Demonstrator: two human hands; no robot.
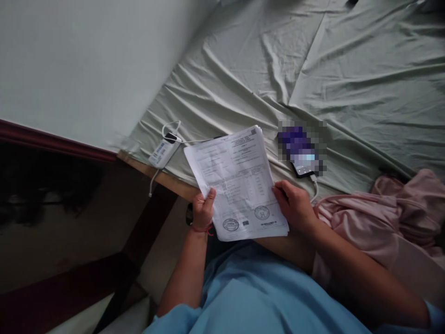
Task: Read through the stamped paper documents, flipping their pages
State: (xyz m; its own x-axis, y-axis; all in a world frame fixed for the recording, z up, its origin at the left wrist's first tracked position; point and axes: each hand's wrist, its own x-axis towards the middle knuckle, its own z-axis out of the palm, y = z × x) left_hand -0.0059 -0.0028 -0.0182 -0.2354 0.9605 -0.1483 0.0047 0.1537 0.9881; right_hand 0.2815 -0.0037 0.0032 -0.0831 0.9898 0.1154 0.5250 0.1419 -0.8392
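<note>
I hold a sheaf of printed papers over the near edge of the bed, its top reaching onto the green sheet. My left hand pinches the lower left edge, thumb on top and fingers curled behind. My right hand closes on the lower right edge. Just right of the papers a phone lies on the sheet, cable attached. Toward the bed's left corner rests a white power bank with its cord. A pink garment is bunched at the right.
</note>
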